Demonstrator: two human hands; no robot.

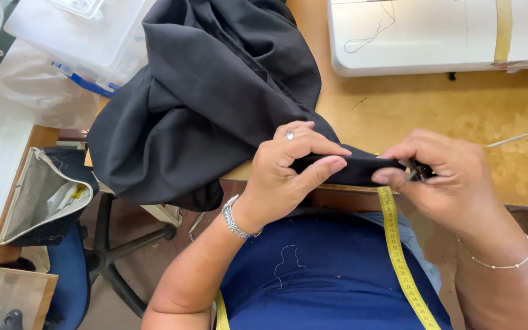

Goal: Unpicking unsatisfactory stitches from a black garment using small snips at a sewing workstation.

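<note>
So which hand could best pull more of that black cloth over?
Probably the left hand: it pinches the folded black cloth nearest the big pile. The right hand grips the strip's far end.

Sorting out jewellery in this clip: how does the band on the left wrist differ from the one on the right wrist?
The left wrist band is a broad, chunky silver link bracelet; the right wrist band is a thin chain with small beads. The left one sits close behind the left hand; the right one sits further up the forearm from the right hand. Both are silvery.
</note>
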